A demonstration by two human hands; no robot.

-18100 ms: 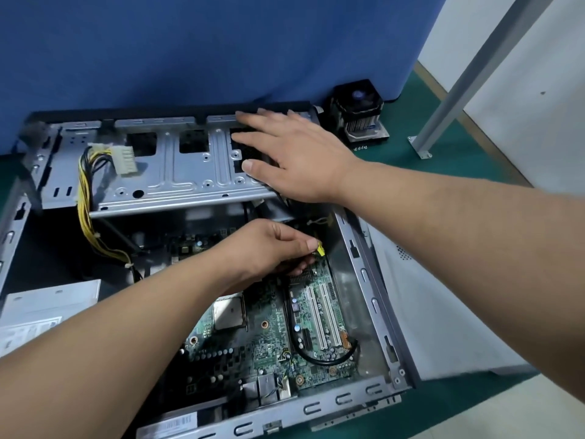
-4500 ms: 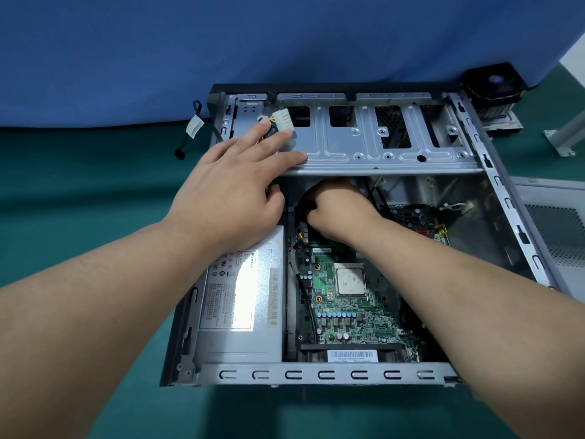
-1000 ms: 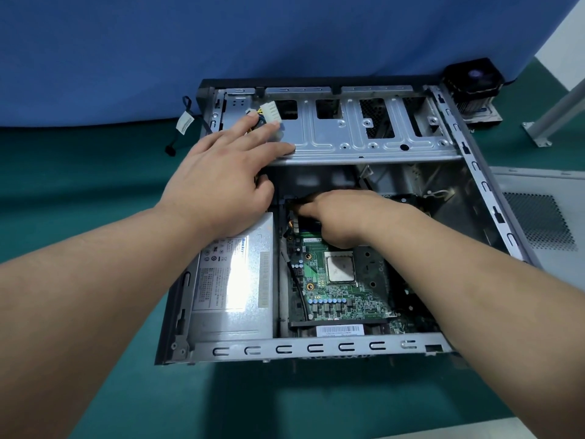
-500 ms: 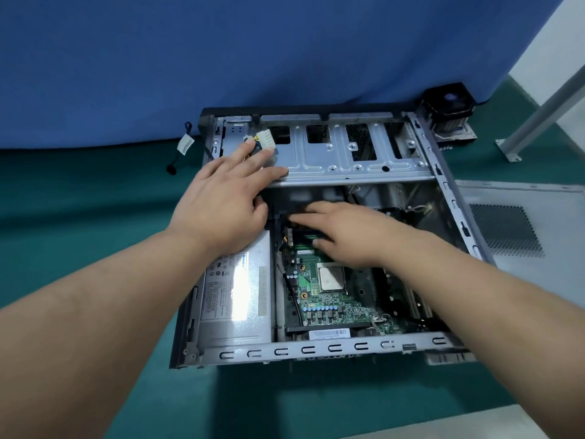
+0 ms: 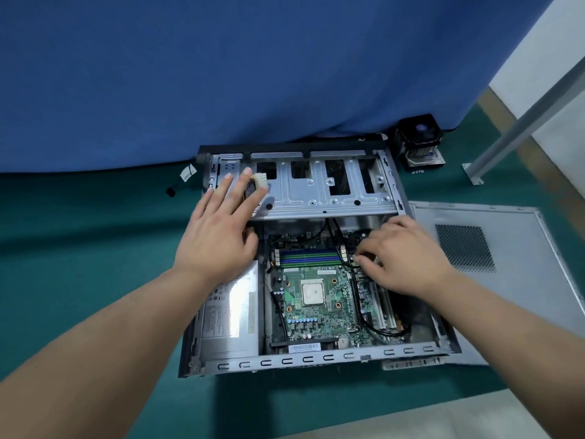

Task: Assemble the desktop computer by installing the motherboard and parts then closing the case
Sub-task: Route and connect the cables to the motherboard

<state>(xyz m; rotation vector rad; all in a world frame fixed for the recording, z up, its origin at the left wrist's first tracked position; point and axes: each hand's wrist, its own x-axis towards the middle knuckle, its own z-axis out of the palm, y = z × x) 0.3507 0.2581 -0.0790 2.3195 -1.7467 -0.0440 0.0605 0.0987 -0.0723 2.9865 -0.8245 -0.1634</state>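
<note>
The green motherboard lies flat inside the open steel case, just below your right hand, whose curled fingers poke at its far right edge; whether they pinch anything, you cannot tell. Your left hand rests spread and flat on the perforated drive cage, by the white connector. The grey side panel lies right of your right hand on the green worktop.

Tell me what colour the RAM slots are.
The RAM slots are blue and green, seen in the head view.
</note>
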